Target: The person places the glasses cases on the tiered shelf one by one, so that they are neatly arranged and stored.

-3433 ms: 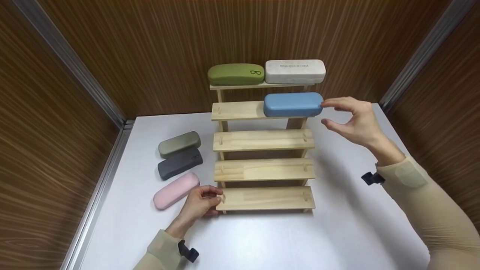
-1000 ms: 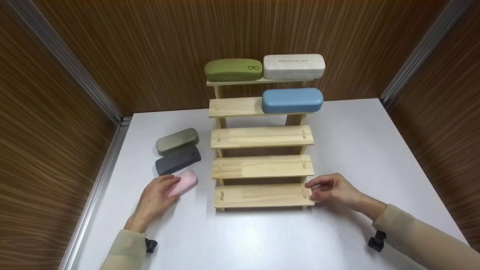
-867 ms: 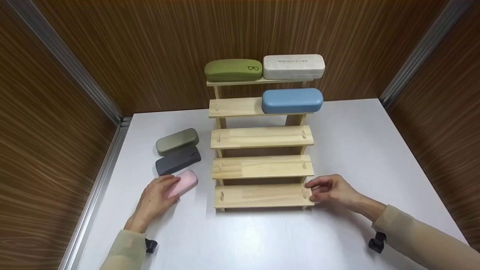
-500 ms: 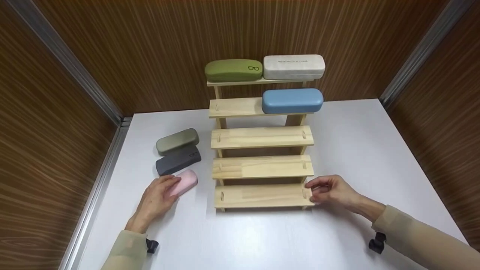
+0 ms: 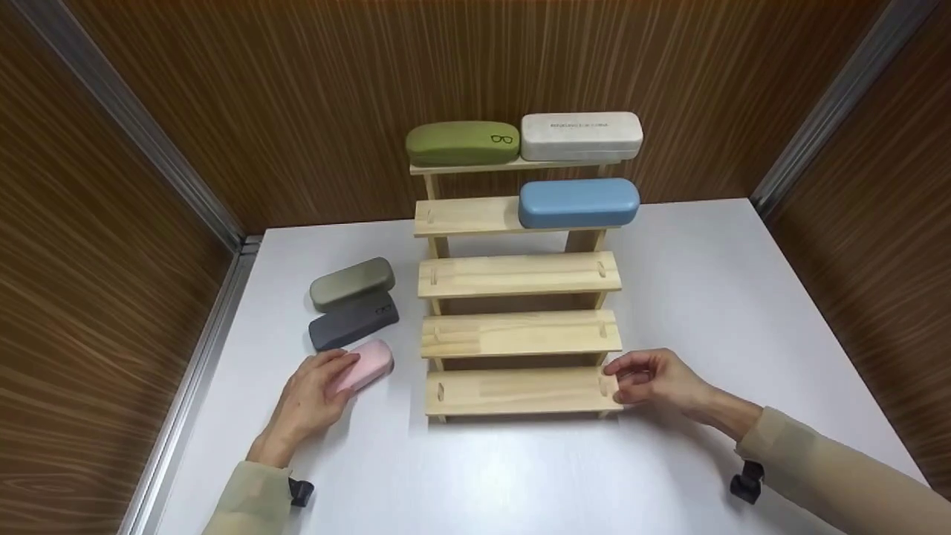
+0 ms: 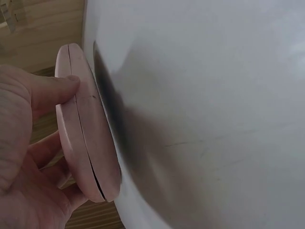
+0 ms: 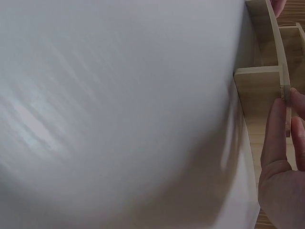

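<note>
My left hand grips a pink glasses case at the left of the table, thumb on one long side and fingers on the other. In the left wrist view the same pink case shows its seam, with the thumb across it. My right hand pinches the right end of the lowest shelf of a stepped wooden rack. Seen from the right wrist, thumb and fingers of the right hand lie on either face of that shelf board.
Beyond the pink case lie a dark grey glasses case and an olive-grey one. The rack's top shelf bears a green case and a white case. A blue case sits right on the second shelf. Wood-grain walls enclose the table.
Since the oldest frame, my left hand has gone from the rack's left end to the pink case. My right hand has come down from the blue case to the lowest shelf.
</note>
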{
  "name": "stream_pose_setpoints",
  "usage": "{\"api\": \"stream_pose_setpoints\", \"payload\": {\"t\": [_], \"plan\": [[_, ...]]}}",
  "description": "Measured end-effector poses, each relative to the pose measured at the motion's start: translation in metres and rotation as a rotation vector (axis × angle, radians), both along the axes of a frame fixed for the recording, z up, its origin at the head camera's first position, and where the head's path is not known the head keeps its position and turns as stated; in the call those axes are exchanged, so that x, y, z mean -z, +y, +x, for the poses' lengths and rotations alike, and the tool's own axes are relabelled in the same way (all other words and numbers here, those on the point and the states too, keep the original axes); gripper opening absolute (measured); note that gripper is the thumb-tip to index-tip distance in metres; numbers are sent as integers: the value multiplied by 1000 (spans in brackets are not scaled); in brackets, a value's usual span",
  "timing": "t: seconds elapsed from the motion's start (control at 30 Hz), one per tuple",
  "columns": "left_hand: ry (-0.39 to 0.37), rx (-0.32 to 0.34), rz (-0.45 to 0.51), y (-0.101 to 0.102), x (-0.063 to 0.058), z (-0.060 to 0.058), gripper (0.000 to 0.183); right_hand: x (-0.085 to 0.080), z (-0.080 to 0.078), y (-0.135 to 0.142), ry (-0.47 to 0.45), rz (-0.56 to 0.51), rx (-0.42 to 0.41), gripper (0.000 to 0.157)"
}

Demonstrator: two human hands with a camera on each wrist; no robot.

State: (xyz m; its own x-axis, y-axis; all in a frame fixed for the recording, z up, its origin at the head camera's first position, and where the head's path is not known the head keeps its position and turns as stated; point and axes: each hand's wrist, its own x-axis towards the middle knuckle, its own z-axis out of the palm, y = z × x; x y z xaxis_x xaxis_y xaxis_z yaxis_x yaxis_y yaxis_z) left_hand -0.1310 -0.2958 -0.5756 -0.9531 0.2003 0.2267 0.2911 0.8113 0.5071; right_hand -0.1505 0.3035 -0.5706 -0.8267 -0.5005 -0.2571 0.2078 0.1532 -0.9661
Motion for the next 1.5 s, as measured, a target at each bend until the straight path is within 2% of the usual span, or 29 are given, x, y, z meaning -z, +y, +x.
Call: {"api": "stream_pose_setpoints", "payload": {"t": [0.13,0.43,0.83,1.17,1.5], "plan": [[35,6,-8,1,-6,1,52,2,-1,1,17,10,-8,45],[43,19,-31,3,-28,-2,53,1,-2,0,28,30,-15,49],[188,93,-46,3,-54,0,52,-2,-2,-2,52,52,-14,46],[106,115,-72,2,-76,-2,53,-3,-3,-2,20,28,-16,42],[85,132,-84,7,-90,-6,52,-2,-4,-2,41,65,-18,47]]}}
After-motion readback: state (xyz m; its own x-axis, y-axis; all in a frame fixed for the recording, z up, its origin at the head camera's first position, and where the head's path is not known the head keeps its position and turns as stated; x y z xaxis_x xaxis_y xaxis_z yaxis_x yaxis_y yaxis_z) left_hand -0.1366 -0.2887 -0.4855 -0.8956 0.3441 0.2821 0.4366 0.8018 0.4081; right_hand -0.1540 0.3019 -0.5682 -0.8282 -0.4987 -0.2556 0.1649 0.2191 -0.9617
